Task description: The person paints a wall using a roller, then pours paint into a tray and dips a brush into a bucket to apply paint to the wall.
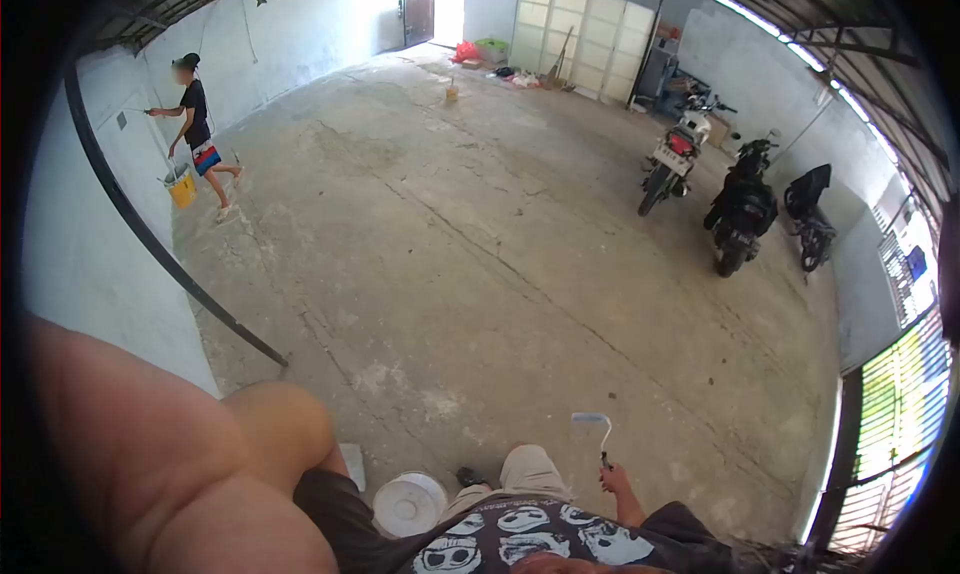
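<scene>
My right hand [614,478] is closed around the dark handle of a paint roller [590,418], held out low over the concrete floor. Its pale roller head points left, on a bent wire frame. Very close to the camera, my left hand [150,454] fills the lower left of the view, with the bent arm behind it. Its fingers cannot be made out, nor whether it holds anything. A round white bucket [410,504] stands on the floor beside my legs, left of my shorts [535,469].
At the left wall [90,244], another person [195,109] holds a tool against it and a yellow bucket [182,188]. A dark pole [160,244] slants nearby. Motorcycles [745,209] are parked at right, near a barred gate [900,414]. Pale panels [580,39] and clutter lie far back.
</scene>
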A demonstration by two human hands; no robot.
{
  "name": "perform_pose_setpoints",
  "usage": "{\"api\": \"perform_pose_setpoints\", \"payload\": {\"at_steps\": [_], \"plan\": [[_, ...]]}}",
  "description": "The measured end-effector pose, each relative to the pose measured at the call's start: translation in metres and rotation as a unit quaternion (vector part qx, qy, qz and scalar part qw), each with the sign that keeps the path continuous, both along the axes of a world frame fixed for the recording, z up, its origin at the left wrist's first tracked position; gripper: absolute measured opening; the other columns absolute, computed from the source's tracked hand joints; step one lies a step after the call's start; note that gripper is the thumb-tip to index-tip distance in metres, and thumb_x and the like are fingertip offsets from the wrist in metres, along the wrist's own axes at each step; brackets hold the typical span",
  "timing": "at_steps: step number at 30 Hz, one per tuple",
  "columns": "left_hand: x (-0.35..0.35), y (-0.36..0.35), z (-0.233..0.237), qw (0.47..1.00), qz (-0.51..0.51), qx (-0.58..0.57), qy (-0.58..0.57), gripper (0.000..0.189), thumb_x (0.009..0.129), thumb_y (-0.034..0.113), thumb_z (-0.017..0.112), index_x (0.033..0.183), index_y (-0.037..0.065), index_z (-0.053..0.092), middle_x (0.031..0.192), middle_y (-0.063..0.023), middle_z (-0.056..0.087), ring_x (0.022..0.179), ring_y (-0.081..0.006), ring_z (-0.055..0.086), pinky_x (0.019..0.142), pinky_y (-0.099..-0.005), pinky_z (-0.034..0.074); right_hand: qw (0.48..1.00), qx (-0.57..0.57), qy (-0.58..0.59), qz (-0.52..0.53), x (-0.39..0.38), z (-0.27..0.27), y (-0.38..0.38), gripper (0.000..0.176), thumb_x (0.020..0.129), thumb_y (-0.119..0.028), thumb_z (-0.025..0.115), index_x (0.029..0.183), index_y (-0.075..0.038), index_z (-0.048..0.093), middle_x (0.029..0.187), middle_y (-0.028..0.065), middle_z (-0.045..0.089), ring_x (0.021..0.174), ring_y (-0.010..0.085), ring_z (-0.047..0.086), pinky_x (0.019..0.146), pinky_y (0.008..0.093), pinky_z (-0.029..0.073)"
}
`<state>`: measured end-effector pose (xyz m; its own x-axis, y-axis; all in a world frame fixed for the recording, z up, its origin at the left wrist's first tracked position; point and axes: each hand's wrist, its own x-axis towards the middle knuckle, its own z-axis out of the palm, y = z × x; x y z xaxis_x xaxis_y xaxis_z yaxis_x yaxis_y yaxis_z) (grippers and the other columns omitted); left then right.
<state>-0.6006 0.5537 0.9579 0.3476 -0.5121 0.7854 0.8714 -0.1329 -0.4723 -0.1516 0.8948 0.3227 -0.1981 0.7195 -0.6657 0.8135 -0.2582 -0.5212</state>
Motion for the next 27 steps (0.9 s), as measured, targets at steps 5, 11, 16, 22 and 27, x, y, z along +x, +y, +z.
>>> {"api": "perform_pose_setpoints", "payload": {"at_steps": [5, 11, 16, 22, 27], "plan": [[-0.045, 0.01, -0.005, 0.998, 0.015, -0.05, -0.036, 0.051, 0.099, 0.044, 0.021, 0.134, 0.01, 0.035, 0.144, -0.0213, 0.032, 0.124, -0.0452, 0.041, 0.104, -0.059, 0.032, 0.999, -0.018, -0.01, 0.049, -0.031, -0.022, -0.001, 0.028, 0.086, -0.026, 0.057, 0.082, 0.002, 0.059, 0.066, 0.0119, 0.063, 0.051, 0.0206, 0.061, 0.043, 0.0335, 0.048], [-0.096, 0.025, -0.018, 0.988, 0.067, -0.092, -0.102, 0.051, 0.099, 0.044, 0.021, 0.134, 0.01, 0.035, 0.144, -0.0211, 0.031, 0.124, -0.0454, 0.04, 0.104, -0.0594, 0.032, 0.978, -0.083, -0.14, 0.132, -0.072, -0.027, 0.031, 0.031, 0.082, -0.026, 0.058, 0.08, 0.005, 0.063, 0.068, 0.0134, 0.065, 0.056, 0.0219, 0.064, 0.047, 0.0356, 0.05], [-0.157, 0.044, -0.014, 0.979, 0.102, -0.128, -0.125, 0.051, 0.099, 0.044, 0.02, 0.134, 0.011, 0.035, 0.145, -0.021, 0.031, 0.125, -0.0456, 0.04, 0.104, -0.0597, 0.031, 0.964, -0.056, -0.146, 0.215, -0.147, -0.054, 0.095, 0.027, 0.08, -0.02, 0.055, 0.077, 0.005, 0.064, 0.065, 0.0134, 0.065, 0.055, 0.0233, 0.065, 0.048, 0.0375, 0.05], [-0.239, 0.111, -0.002, 0.965, 0.145, -0.139, -0.17, 0.051, 0.099, 0.045, 0.02, 0.134, 0.011, 0.034, 0.145, -0.0209, 0.03, 0.125, -0.0458, 0.04, 0.104, -0.06, 0.031, 0.978, -0.073, -0.104, 0.166, -0.308, -0.043, 0.206, 0.031, 0.084, -0.024, 0.056, 0.08, 0.006, 0.062, 0.064, 0.0154, 0.062, 0.048, 0.0237, 0.061, 0.042, 0.034, 0.046], [-0.279, 0.153, -0.007, 0.94, 0.215, -0.137, -0.228, 0.051, 0.099, 0.045, 0.019, 0.135, 0.011, 0.034, 0.146, -0.0207, 0.029, 0.125, -0.046, 0.039, 0.104, -0.0603, 0.031, 0.967, -0.021, -0.061, 0.247, -0.452, -0.022, 0.303, 0.03, 0.088, -0.027, 0.056, 0.086, 0.002, 0.059, 0.064, 0.0119, 0.062, 0.045, 0.0203, 0.058, 0.04, 0.0338, 0.045]]}}
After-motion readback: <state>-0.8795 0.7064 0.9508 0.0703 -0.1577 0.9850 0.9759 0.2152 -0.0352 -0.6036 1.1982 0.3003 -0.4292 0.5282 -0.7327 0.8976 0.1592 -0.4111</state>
